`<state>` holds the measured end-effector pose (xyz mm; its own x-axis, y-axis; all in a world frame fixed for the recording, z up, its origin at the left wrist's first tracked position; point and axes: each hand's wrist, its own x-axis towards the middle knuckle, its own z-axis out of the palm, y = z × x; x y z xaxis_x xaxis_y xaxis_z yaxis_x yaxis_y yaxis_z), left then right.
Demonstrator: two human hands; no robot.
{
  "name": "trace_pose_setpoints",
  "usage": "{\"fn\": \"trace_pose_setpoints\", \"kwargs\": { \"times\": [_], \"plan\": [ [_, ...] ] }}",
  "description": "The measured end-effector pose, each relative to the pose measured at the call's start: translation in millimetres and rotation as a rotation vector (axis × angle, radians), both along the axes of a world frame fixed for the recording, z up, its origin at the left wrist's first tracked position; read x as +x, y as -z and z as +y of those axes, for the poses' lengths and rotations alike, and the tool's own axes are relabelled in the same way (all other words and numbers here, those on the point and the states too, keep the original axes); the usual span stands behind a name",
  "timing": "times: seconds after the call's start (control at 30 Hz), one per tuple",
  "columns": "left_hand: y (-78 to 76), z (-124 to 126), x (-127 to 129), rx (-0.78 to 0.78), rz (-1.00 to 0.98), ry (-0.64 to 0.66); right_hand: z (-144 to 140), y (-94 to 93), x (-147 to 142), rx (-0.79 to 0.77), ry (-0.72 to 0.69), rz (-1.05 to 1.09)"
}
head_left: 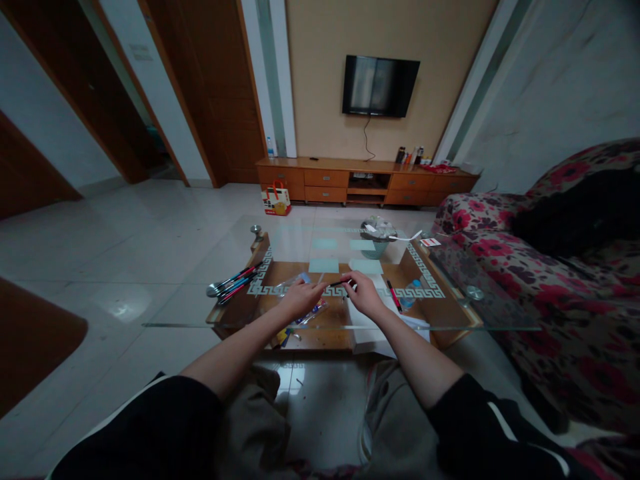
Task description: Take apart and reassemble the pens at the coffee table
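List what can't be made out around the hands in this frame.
- Pen, head view: too small and dim to tell type or whether capped; right hand covers one end, left hand the other.
- Packet below the left hand: partly covered by it, print unreadable.
- Pens at the table's left edge: count unclear, they overlap.
- Bowl contents: blurred, far.
- White paper: forearm hides part.

A glass table [200, 313] stood on the floor. On it lay some pens [234, 281], a bowl [376, 248] and white paper [373, 327].
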<state>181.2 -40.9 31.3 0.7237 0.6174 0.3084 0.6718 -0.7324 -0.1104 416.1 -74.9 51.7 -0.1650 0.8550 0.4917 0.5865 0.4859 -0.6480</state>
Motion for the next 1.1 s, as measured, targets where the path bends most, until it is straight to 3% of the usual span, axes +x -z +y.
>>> {"fn": "trace_pose_setpoints", "kwargs": {
  "times": [1.1],
  "plan": [
    [-7.1, -4.0, 0.6, -0.039, 0.006, -0.075, 2.8, 0.6, 2.6, 0.042, 0.064, 0.013]
  ]
}}
